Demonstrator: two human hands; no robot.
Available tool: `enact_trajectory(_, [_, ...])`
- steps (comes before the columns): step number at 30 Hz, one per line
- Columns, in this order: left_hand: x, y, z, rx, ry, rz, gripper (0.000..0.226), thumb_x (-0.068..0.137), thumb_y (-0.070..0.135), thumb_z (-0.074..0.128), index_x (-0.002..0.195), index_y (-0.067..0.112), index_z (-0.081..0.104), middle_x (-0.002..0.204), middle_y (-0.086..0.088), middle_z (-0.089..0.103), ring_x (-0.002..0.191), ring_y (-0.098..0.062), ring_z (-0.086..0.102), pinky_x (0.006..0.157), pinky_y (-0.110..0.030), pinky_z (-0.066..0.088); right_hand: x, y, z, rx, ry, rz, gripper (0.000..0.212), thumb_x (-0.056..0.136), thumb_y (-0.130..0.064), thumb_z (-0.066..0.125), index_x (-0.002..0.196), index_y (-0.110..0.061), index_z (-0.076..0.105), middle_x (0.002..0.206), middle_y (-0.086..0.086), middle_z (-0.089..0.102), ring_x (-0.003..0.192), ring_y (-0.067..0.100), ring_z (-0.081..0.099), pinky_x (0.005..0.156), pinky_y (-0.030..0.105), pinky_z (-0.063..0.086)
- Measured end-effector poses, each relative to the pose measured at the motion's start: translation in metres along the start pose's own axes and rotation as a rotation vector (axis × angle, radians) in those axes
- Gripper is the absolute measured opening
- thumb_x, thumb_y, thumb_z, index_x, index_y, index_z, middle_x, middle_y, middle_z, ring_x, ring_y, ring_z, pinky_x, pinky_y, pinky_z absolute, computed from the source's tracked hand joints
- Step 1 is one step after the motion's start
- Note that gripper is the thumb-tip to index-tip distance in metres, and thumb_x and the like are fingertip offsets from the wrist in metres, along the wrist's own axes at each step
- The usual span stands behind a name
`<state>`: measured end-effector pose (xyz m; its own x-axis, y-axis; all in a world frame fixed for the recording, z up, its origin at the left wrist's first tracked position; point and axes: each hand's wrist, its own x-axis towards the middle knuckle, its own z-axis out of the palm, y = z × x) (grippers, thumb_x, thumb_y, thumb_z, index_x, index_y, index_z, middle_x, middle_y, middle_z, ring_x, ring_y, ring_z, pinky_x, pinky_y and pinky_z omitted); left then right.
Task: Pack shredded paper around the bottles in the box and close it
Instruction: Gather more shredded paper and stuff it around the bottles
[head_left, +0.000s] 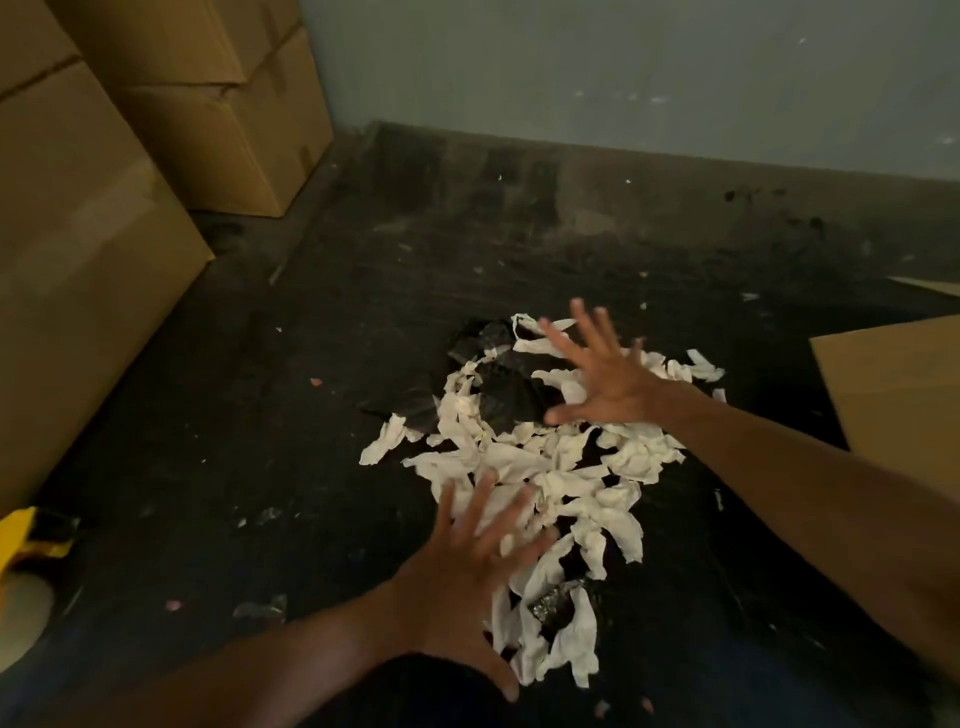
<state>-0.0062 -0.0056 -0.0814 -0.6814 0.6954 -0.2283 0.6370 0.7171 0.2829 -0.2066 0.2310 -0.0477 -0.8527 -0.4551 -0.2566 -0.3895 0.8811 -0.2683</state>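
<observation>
Both your left hand (457, 566) and right hand (602, 374) hover spread and empty over the shredded paper (545, 478) heaped on the floor (260, 415); likely light, soft, scatter-prone, so scoop from the heap's outer edges.

2 hands over the paper pile: left hand (457, 561), right hand (602, 374). 1 pile of shredded paper (545, 467). 3 stacked cardboard boxes (218, 119) far left of pile. 1 cardboard flap (898, 384) right of pile. 1 yellow item (31, 535) far left, approx. level w/ pile's near end.
</observation>
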Motion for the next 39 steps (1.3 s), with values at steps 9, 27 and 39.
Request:
enact_trajectory(9, [0.041, -0.008, 0.043, 0.126, 0.217, 0.047, 0.075, 0.079, 0.085, 0.042, 0.141, 0.043, 0.047, 0.163, 0.001, 0.024, 0.149, -0.042, 0.011, 0.109, -0.076, 0.009, 0.022, -0.019, 0.056, -0.446, -0.128, -0.175, 0.106, 0.061, -0.1, 0.017, 0.153, -0.048, 0.008, 0.166, -0.001, -0.009, 0.15, 0.036, -0.011, 0.111, 0.073, 0.009])
enact_trajectory(27, [0.073, -0.011, 0.049, -0.01, 0.563, 0.085, 0.023, 0.092, 0.039, 0.058, 0.085, 0.02, 0.068, 0.068, 0.001, 0.063, 0.057, -0.02, 0.062, 0.051, -0.03, 0.051, 0.02, -0.049, 0.052, -0.207, 0.065, 0.053, 0.061, 0.091, -0.04, 0.063, 0.143, -0.017, 0.043, 0.125, 0.015, 0.058, 0.11, 0.036, 0.06, 0.087, 0.045, 0.051])
enact_trajectory(39, [0.028, -0.005, -0.014, -0.113, 0.489, -0.228, 0.062, 0.096, 0.059, 0.029, 0.115, 0.016, 0.069, 0.098, -0.003, 0.074, 0.084, -0.021, 0.069, 0.076, -0.036, 0.055, -0.026, -0.045, -0.024, 0.388, 0.174, 0.314, 0.052, 0.092, -0.04, 0.064, 0.131, -0.008, 0.054, 0.121, 0.017, 0.06, 0.099, 0.031, 0.063, 0.08, 0.039, 0.054])
